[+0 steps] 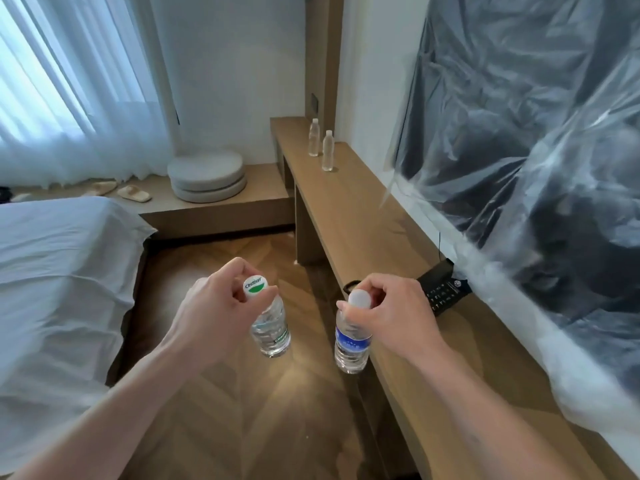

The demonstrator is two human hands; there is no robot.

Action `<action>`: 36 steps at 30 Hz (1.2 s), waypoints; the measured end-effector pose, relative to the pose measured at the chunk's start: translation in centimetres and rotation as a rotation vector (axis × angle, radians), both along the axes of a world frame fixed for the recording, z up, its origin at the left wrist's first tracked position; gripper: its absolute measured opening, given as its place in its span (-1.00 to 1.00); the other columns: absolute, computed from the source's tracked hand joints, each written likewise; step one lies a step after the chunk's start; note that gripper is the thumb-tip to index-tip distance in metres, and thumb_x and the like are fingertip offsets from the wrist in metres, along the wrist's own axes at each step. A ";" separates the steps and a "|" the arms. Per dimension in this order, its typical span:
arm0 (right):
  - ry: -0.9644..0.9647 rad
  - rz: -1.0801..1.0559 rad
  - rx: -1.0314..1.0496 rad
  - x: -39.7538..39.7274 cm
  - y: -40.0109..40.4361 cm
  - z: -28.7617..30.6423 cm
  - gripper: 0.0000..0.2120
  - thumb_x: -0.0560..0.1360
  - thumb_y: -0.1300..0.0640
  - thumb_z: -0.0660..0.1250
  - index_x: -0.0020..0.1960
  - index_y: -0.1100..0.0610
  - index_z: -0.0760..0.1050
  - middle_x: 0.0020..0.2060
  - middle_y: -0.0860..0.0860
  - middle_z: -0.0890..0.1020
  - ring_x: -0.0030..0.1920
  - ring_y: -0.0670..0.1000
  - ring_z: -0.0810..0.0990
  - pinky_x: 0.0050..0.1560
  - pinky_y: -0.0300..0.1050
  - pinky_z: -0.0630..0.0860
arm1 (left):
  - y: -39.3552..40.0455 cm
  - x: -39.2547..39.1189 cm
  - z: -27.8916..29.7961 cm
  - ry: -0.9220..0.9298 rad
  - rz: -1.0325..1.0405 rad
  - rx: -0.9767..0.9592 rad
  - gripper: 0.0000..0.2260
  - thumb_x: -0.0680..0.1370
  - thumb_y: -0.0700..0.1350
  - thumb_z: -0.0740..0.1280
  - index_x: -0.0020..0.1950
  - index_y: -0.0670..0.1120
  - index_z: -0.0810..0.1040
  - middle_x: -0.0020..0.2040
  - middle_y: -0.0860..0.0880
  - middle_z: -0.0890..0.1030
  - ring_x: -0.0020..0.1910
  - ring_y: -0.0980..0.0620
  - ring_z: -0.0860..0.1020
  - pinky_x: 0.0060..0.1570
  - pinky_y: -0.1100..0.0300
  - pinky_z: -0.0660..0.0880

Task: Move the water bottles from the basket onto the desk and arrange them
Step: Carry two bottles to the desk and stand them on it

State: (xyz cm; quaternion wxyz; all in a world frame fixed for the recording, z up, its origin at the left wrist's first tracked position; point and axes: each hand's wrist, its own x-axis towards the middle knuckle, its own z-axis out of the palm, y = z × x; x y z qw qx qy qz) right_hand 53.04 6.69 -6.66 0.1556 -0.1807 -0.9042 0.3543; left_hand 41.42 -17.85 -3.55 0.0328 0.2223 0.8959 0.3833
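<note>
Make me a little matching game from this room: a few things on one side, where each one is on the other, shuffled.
Things:
1. green-capped bottle
2. blue-label bottle
3. two clear bottles
4. slippers

Places:
A. standing on the far end of the desk
B. held in the right hand
C. on the low platform by the curtain
D. held in the left hand

Pairs: 1-D, 2-B, 3-A, 4-C

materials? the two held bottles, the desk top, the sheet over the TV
Bottles, left and right: clear thin plastic, glossy; floor shows through, white caps.
Desk: wood or wood-look laminate, matte; even grain, can't tell which.
Sheet: thin translucent plastic film, wrinkled, shiny highlights.
</note>
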 end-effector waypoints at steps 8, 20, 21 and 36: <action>0.014 0.050 0.016 -11.5 3.3 0.8 -0.66 0.37 -0.32 0.51 -0.21 -0.06 0.60 -0.34 -0.11 0.65 -0.26 -0.08 0.67 -0.29 -0.06 0.66 | 2.3 -10.5 0.8 0.013 0.049 0.032 -0.84 0.55 0.12 0.46 -0.11 0.09 0.57 -0.37 0.23 0.61 -0.43 0.23 0.53 -0.43 0.31 0.35; 0.030 -0.074 0.003 -28.4 3.4 0.4 -0.77 0.44 -0.23 0.54 -0.10 -0.13 0.58 -0.26 -0.18 0.66 -0.12 -0.16 0.70 -0.22 -0.17 0.72 | 3.8 -32.2 0.2 -0.006 -0.074 0.042 -0.82 0.52 0.14 0.50 -0.10 0.10 0.56 -0.38 0.12 0.62 -0.43 0.21 0.53 -0.42 0.29 0.38; 0.039 -0.093 -0.003 -29.5 3.4 0.2 -0.77 0.44 -0.23 0.54 -0.10 -0.13 0.59 -0.25 -0.19 0.67 -0.12 -0.17 0.70 -0.23 -0.18 0.72 | 4.0 -33.8 0.2 -0.002 -0.081 0.040 -0.82 0.52 0.14 0.49 -0.10 0.09 0.56 -0.38 0.12 0.63 -0.43 0.20 0.53 -0.40 0.25 0.39; -0.007 -0.201 -0.103 -47.5 11.7 -2.2 -0.76 0.42 -0.18 0.58 -0.15 -0.07 0.60 -0.29 -0.22 0.65 -0.18 -0.21 0.67 -0.37 -0.33 0.56 | 12.6 -54.0 -1.6 -0.092 -0.135 0.016 -0.81 0.53 0.16 0.49 -0.03 0.10 0.59 -0.25 0.10 0.70 -0.29 0.20 0.63 -0.39 0.39 0.41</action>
